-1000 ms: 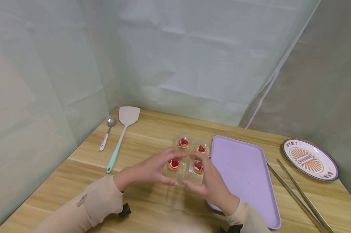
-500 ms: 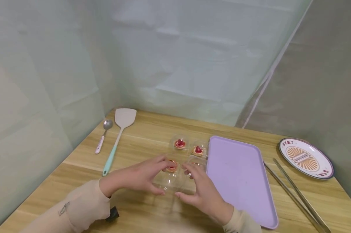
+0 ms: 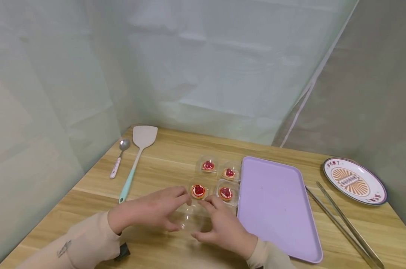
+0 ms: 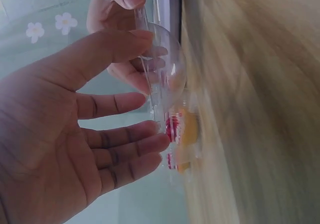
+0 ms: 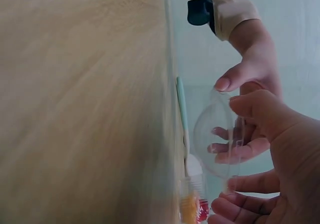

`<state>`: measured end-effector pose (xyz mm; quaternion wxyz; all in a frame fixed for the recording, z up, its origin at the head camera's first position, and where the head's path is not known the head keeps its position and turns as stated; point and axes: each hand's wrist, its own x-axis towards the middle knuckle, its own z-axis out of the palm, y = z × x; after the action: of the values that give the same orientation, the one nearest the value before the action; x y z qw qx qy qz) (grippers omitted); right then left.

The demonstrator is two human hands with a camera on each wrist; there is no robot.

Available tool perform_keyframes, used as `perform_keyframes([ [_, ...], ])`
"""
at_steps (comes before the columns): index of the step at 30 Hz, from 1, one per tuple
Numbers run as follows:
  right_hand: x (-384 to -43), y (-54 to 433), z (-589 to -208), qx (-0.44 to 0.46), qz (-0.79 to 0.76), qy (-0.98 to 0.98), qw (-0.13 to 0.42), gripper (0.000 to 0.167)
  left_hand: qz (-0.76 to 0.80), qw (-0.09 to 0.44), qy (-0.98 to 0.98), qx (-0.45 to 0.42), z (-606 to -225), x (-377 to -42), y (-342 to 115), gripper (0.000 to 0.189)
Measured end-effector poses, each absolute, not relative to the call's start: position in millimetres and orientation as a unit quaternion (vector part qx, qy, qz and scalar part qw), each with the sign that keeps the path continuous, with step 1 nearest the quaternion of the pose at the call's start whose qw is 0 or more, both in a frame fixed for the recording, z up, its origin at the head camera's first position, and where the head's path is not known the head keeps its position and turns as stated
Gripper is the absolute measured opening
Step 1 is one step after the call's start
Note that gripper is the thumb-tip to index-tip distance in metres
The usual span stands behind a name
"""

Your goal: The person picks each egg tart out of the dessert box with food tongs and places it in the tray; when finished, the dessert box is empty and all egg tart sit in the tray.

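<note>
A clear domed plastic lid (image 3: pixel 188 219) is held between both hands, low over the wooden table. Its bulging side faces down in the left wrist view. My left hand (image 3: pixel 157 207) grips the lid's left edge with the thumb nearer me and the fingers on the far side. The opposite edge is held by my right hand (image 3: pixel 224 228). Just beyond the hands sit several red-topped tarts, among them a front left tart (image 3: pixel 198 191) and a front right tart (image 3: pixel 225 193), each in clear plastic packaging. Whether the lid is joined to that packaging I cannot tell.
Right of the tarts lies a lilac tray (image 3: pixel 273 209). Metal tongs (image 3: pixel 351 228) and a patterned plate (image 3: pixel 354 181) are farther right. A spatula (image 3: pixel 135 164) and a spoon (image 3: pixel 120 158) lie at left. Fabric curtains (image 3: pixel 203 67) stand behind the table.
Both hands have come down toward me and slightly left with the lid. The front tarts, partly covered by my fingers before, now show fully.
</note>
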<state>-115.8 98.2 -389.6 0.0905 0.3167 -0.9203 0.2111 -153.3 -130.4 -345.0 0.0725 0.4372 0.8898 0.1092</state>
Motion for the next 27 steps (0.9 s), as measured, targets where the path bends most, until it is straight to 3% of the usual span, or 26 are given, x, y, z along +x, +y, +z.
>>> perform_keyframes([
  [27, -121, 92, -396, 0.319, 0.114, -0.936, 0.098, 0.084, 0.066, 0.054, 0.896, 0.436, -352, -156, -136, 0.066],
])
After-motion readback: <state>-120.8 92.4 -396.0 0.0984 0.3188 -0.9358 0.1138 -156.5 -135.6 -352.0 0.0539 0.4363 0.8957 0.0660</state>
